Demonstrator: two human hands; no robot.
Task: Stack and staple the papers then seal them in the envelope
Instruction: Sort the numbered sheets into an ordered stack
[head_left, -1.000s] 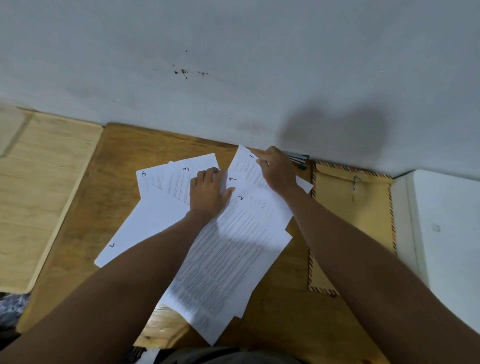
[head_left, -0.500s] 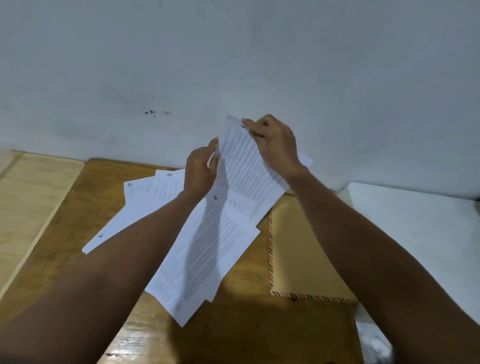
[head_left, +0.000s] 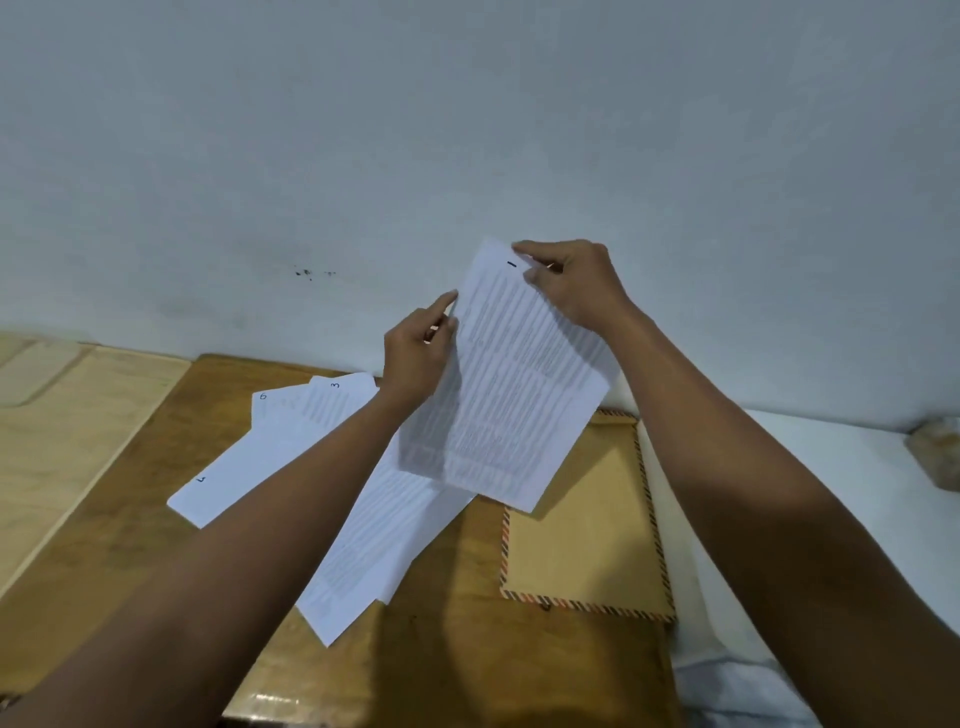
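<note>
I hold a printed white sheet marked "1" (head_left: 511, 384) up in the air in front of the wall. My right hand (head_left: 574, 283) pinches its top right corner. My left hand (head_left: 418, 353) grips its left edge. Several other numbered sheets (head_left: 291, 441) lie fanned out on the wooden table (head_left: 130, 545) below, some hidden under my left forearm. A brown envelope (head_left: 582, 535) with a striped border lies flat to the right of the sheets. No stapler is in view.
A grey wall (head_left: 467, 130) rises right behind the table. A lighter wooden surface (head_left: 62, 441) adjoins the table on the left. A white surface (head_left: 883, 493) lies to the right, with a small brownish object (head_left: 937, 452) at its far edge.
Both hands have lifted sheet "1" off the pile and raised it into the air. The view has tilted upward, showing more wall.
</note>
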